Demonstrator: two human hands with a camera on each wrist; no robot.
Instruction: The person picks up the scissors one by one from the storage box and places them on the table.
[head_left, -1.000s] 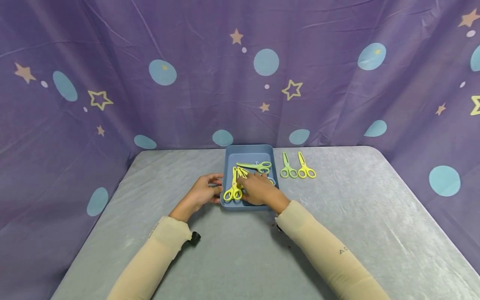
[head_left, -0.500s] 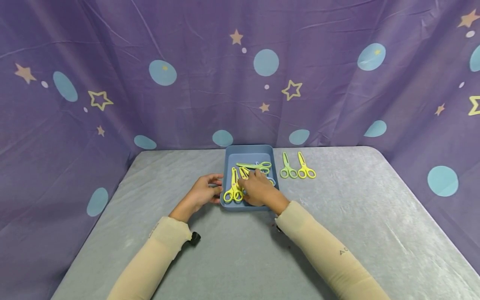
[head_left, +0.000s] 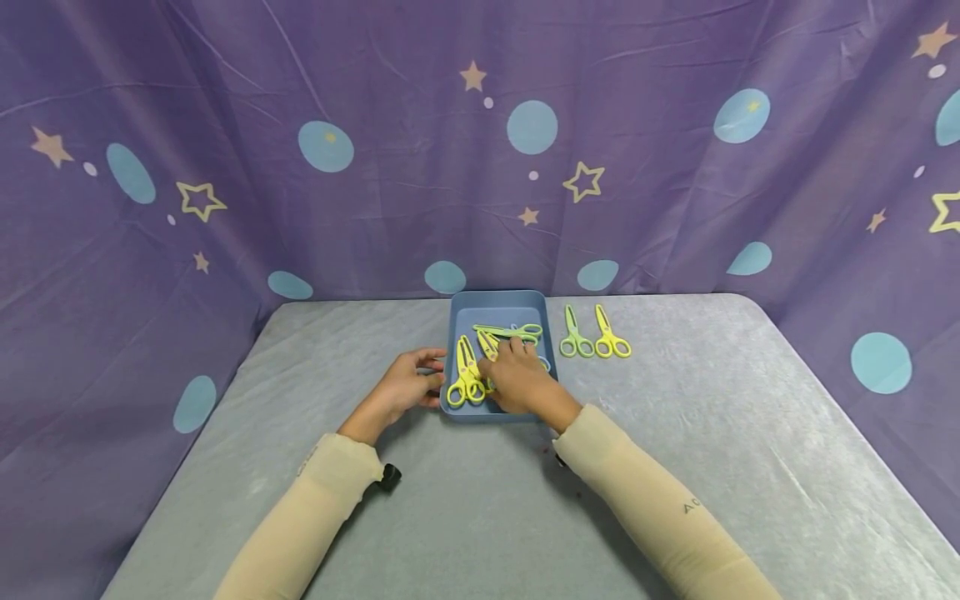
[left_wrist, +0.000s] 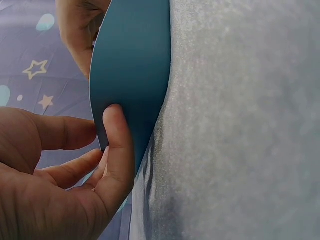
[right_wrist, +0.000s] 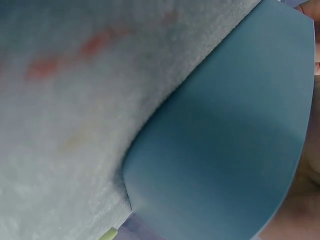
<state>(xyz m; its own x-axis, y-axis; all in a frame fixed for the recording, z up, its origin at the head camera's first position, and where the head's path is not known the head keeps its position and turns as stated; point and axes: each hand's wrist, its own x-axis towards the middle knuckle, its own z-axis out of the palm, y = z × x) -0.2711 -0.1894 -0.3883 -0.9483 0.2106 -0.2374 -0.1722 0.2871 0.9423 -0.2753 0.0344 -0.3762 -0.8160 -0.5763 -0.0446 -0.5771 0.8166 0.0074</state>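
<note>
A blue tray (head_left: 498,302) holds several scissors. My left hand (head_left: 406,383) is at its left side; in the left wrist view fingertips (left_wrist: 116,120) touch the outer wall and rim. My right hand (head_left: 519,377) reaches inside the tray, fingers curled over yellow scissors (head_left: 488,342) whose blades stick out past the fingertips; the handles are mostly hidden. Left of that hand lie yellow scissors (head_left: 467,379) with blades slightly spread. Green scissors (head_left: 504,332) lie crosswise farther back. In the right wrist view the tray wall (right_wrist: 220,120) hides most of the hand.
On the grey cloth-covered table (head_left: 480,517), green scissors (head_left: 576,336) and yellow scissors (head_left: 611,337) lie side by side right of the tray, blades pointing away. A purple patterned curtain (head_left: 390,208) hangs behind and beside the table.
The yellow scissors at the tray's left have shifted slightly, and their blades now show spread apart. My right hand has stayed nearly in place; my left hand has not moved.
</note>
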